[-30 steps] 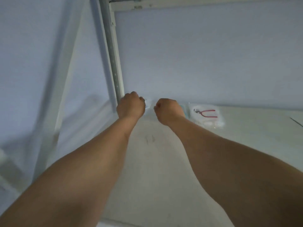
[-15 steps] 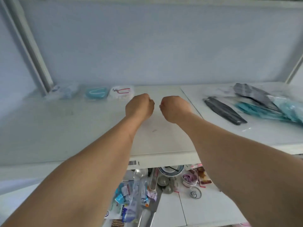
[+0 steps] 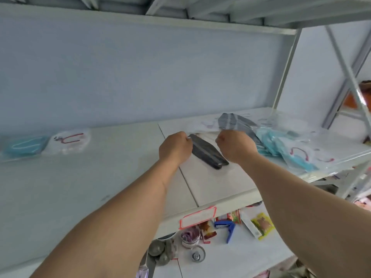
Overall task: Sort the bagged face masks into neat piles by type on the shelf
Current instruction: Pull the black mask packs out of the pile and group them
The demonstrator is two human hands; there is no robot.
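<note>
A black face mask in a clear bag (image 3: 208, 153) lies on the white shelf (image 3: 100, 177), between my two hands. My left hand (image 3: 175, 146) pinches the bag's left top edge with curled fingers. My right hand (image 3: 234, 145) grips the bag's right top edge, also curled. To the right lies a loose heap of bagged masks: a grey one (image 3: 234, 121), teal ones (image 3: 271, 141) and a white one with red straps (image 3: 305, 155). At the far left lie a bagged teal mask (image 3: 24, 146) and a bagged white mask with red straps (image 3: 68, 140), side by side.
A metal upright (image 3: 285, 67) stands at the shelf's back right corner, and the wall closes the back. The shelf's front edge carries a pink-rimmed label (image 3: 197, 216). The lower shelf holds clutter, among it a blue stapler (image 3: 226, 227) and a yellow packet (image 3: 261, 223).
The view has swung right from the shelf's left corner. Both hands moved right along the shelf from the left-hand masks and took hold of the black mask's bag.
</note>
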